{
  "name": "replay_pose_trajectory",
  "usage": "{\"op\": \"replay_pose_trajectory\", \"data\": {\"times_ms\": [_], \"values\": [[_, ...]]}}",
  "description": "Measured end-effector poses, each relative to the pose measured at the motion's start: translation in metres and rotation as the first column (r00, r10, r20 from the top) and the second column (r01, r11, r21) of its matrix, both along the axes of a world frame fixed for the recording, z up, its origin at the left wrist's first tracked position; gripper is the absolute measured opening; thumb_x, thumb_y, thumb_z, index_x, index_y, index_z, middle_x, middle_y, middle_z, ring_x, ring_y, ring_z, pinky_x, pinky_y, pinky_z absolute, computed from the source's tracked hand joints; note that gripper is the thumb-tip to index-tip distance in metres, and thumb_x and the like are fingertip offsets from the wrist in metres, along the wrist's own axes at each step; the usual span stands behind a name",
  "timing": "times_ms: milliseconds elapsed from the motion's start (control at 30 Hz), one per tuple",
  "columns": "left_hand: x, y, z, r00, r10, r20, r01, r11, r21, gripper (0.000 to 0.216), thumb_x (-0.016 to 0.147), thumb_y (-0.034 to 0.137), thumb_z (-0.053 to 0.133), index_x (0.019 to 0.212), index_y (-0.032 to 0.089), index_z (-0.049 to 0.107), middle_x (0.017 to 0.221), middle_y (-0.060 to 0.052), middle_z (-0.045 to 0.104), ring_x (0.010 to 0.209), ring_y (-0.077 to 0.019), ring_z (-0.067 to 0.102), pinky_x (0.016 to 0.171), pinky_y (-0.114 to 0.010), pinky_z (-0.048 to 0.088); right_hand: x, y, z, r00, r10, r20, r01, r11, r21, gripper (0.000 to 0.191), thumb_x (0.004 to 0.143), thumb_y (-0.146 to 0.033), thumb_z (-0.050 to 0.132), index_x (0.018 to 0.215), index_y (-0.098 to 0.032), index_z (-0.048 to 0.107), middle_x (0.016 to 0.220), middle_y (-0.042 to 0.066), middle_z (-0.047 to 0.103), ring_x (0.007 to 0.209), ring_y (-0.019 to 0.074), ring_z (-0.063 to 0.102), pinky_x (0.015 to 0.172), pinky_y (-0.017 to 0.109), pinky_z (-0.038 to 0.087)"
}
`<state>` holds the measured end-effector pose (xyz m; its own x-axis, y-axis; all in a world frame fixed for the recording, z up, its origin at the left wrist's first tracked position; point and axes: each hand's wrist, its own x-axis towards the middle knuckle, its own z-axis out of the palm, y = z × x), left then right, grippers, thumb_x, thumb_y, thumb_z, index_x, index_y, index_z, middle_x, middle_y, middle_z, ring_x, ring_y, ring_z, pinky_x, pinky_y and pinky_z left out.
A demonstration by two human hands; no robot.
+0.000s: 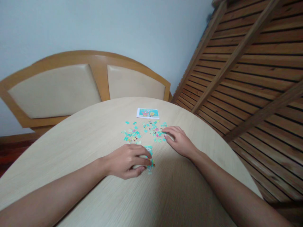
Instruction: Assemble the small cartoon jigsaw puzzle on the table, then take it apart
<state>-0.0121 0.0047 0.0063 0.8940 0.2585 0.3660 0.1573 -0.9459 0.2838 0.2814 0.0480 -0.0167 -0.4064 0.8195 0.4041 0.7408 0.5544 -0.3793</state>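
A narrow strip of joined turquoise cardboard puzzle pieces (149, 149) is being partly covered by the fingertips of the bare left hand (129, 160), whose fingers are being held loosely bent and spread; whether any piece is being gripped there cannot be told. The strip is lying nearer to the person than the right hand (178, 139), and to the left of it. By the right hand, a narrow gap is being kept between thumb and forefinger at the edge of a loose scatter of turquoise, pink and yellow pieces (155, 130); whether one is being pinched cannot be told. A second scatter of mostly turquoise pieces (131, 135) is being spread just beyond the left hand.

All are being supported by a round, pale wood-grained table (78, 135). Beyond it, a white-bordered turquoise picture card (148, 113) is being displayed near the far rim. The far side is being framed by a curved wooden backrest with cream padded panels (97, 58), a pale blue wall (132, 28) and, at right, a brown slatted wooden panel (248, 75).

The strip's long axis is being aligned front to back, its far end being directed toward the card.
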Motion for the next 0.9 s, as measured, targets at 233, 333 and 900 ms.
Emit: {"op": "replay_pose_trajectory", "data": {"times_ms": [233,333,900], "values": [[0.0006,-0.0004,0.0008,0.999,-0.023,-0.032,0.022,0.999,-0.026,0.030,0.092,0.022,0.052,0.118,0.024,0.067,0.121,-0.008,0.068,0.108,-0.0235,0.066,0.097,-0.040,0.053,-0.0051,-0.0055,0.0014,0.986,0.123,0.112,-0.121,0.992,-0.022,0.030,0.098,-0.033,0.057,0.125,-0.029,0.069,0.135,0.007,0.065,0.129,0.0274,0.051,0.108,0.053,0.036],[0.0008,-0.0004,0.0007,0.999,-0.022,-0.034,0.021,0.999,-0.030,0.029,0.093,0.023,0.052,0.118,0.024,0.067,0.120,-0.008,0.069,0.107,-0.0232,0.066,0.097,-0.040,0.053,-0.0048,-0.0054,0.0017,0.985,0.128,0.116,-0.126,0.992,-0.023,0.028,0.098,-0.032,0.058,0.123,-0.029,0.071,0.132,0.007,0.067,0.127,0.0271,0.052,0.108,0.053,0.036],[0.0029,-0.0012,0.0010,0.999,-0.040,-0.021,0.041,0.998,0.053,0.026,0.095,0.023,0.052,0.116,0.022,0.066,0.116,-0.007,0.071,0.104,-0.0211,0.068,0.095,-0.037,0.055,-0.0054,-0.0052,0.0011,0.992,0.105,0.075,-0.105,0.994,-0.015,0.035,0.098,-0.037,0.056,0.130,-0.025,0.063,0.138,0.010,0.063,0.133,0.0270,0.051,0.110,0.052,0.037]]}}
